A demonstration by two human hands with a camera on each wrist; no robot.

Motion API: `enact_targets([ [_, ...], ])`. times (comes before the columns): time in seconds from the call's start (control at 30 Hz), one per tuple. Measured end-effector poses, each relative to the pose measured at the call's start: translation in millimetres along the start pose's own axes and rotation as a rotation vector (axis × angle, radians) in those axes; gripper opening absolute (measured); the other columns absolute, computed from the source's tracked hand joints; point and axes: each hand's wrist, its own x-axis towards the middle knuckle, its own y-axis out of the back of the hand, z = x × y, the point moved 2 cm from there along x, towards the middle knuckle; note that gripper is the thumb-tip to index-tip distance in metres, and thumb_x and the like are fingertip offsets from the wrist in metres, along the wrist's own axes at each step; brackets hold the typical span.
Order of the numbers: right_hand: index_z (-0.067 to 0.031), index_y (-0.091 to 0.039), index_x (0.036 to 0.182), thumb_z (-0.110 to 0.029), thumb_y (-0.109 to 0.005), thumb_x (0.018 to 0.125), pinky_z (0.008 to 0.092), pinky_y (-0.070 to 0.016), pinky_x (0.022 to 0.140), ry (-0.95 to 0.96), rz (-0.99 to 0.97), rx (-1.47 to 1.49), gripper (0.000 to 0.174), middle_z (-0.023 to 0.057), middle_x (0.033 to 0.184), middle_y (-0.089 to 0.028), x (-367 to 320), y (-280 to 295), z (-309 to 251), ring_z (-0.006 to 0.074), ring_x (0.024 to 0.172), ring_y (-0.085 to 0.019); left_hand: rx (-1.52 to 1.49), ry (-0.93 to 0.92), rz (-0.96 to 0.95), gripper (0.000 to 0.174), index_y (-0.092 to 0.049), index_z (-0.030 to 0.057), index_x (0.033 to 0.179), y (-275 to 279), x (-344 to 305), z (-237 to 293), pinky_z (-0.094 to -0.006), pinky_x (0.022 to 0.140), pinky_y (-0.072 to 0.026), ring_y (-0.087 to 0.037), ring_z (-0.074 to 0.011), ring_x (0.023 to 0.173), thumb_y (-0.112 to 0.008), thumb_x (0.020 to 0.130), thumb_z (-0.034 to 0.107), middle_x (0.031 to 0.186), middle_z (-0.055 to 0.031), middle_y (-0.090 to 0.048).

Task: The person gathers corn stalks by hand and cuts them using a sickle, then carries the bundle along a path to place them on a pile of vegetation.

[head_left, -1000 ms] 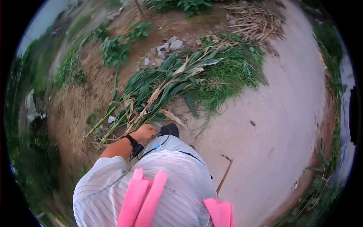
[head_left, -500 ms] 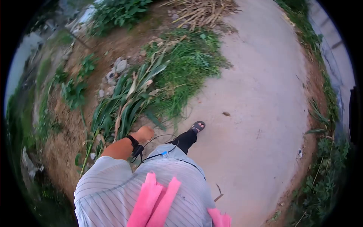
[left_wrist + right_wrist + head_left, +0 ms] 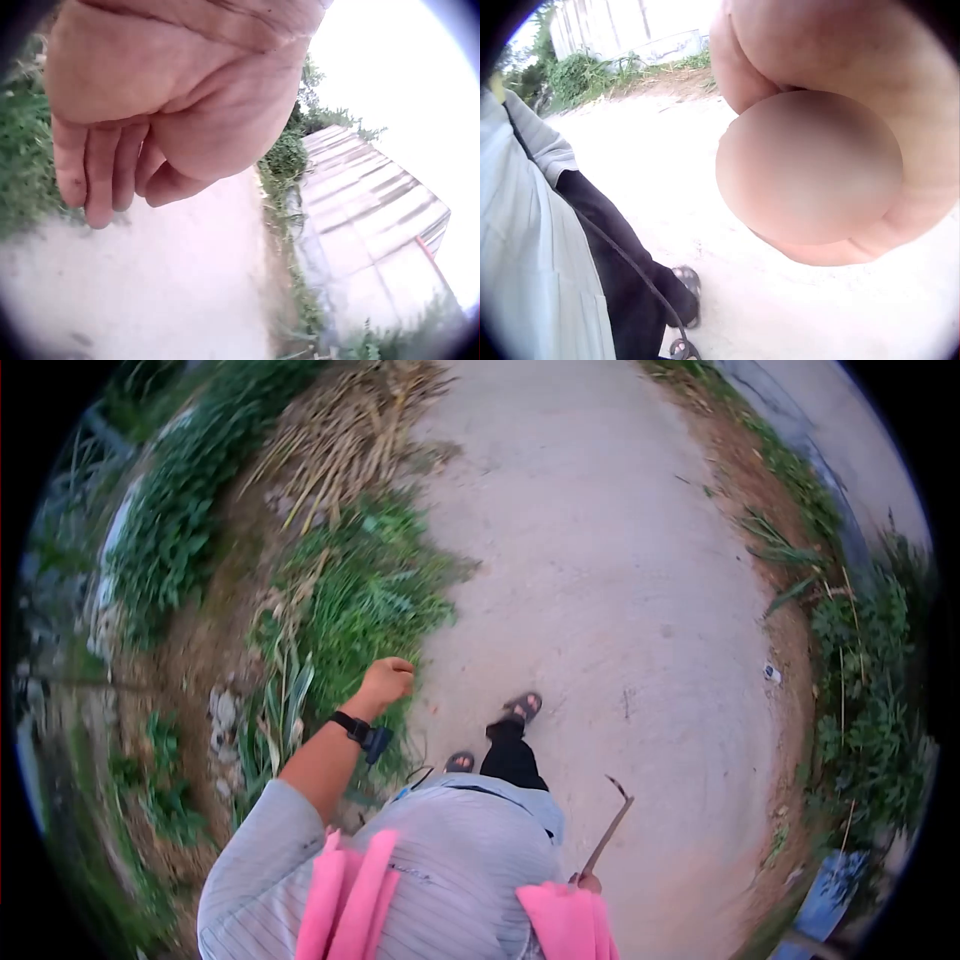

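Observation:
My left hand (image 3: pixel 388 680) hangs in the air beside a heap of cut green grass (image 3: pixel 370 590), its fingers loosely bent. Nothing is in it; the left wrist view shows the palm and dangling fingers of the left hand (image 3: pixel 142 127). Low in the head view, my right hand (image 3: pixel 590 882) grips a thin brown stick-like handle (image 3: pixel 607 838) with a short curved dark end, like a sickle. In the right wrist view the right hand (image 3: pixel 847 67) looks curled, but a blurred patch hides its fingers and the tool is not seen.
A pale path (image 3: pixel 600 590) runs ahead under two sandalled feet. Dry stalks (image 3: pixel 350 435), leafy corn stalks (image 3: pixel 280 710) and stones (image 3: pixel 223 720) lie along the left. Bushes (image 3: pixel 860 660) and a low wall edge border the right.
The body has moved forward and turned, so the plant heap and stones now lie further left. The left hand has lifted away from the corn stalks. The right hand has come into view with the tool.

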Motion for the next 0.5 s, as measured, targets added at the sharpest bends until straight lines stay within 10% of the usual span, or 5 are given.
enact_targets([
  [0.27, -0.0026, -0.054, 0.097, -0.019, -0.054, 0.096, 0.0316, -0.0337, 0.034, -0.151, -0.087, 0.202, 0.017, 0.0021, 0.058, -0.048, 79, -134, -226, 0.0157, 0.044, -0.047, 0.071, -0.222, -0.216, 0.033, -0.066, -0.0046, 0.113, -95, 165, 262, -0.0295, 0.065, -0.0532, -0.066, -0.0156, 0.073, -0.067, 0.086, 0.015, 0.086, -0.0089, -0.069],
  [0.37, -0.0016, -0.055, 0.093, -0.021, -0.053, 0.095, 0.0372, -0.0393, 0.039, -0.081, -0.109, 0.094, 0.019, 0.0069, 0.059, -0.051, 104, -180, -322, 0.0221, 0.046, -0.052, 0.479, -0.323, -0.067, 0.024, -0.07, -0.0046, 0.092, -52, 224, 284, -0.0319, 0.061, -0.051, -0.063, -0.0146, 0.065, -0.062, 0.085, 0.016, 0.068, -0.0063, -0.065],
  [0.47, -0.0032, -0.055, 0.083, -0.027, -0.052, 0.097, 0.0388, -0.0408, 0.041, -0.006, -0.115, 0.03, 0.028, 0.0087, 0.059, -0.052, 110, -208, -437, 0.0241, 0.047, -0.052, 0.169, -0.004, 0.085, 0.014, -0.068, 0.0096, 0.074, -10, 273, 242, -0.0342, 0.057, -0.0495, -0.063, -0.0184, 0.062, -0.064, 0.073, 0.022, 0.069, -0.0054, -0.064],
  [0.5, -0.004, -0.055, 0.081, -0.03, -0.051, 0.099, 0.0382, -0.0402, 0.041, 0.024, -0.106, 0.052, 0.031, 0.0084, 0.059, -0.052, 108, -218, -470, 0.0235, 0.046, -0.051, 0.851, -0.256, -0.036, 0.014, -0.068, 0.0139, 0.07, 8, 304, 200, -0.0395, 0.062, -0.052, -0.064, -0.0234, 0.072, -0.066, 0.066, 0.027, 0.073, -0.0054, -0.066],
])
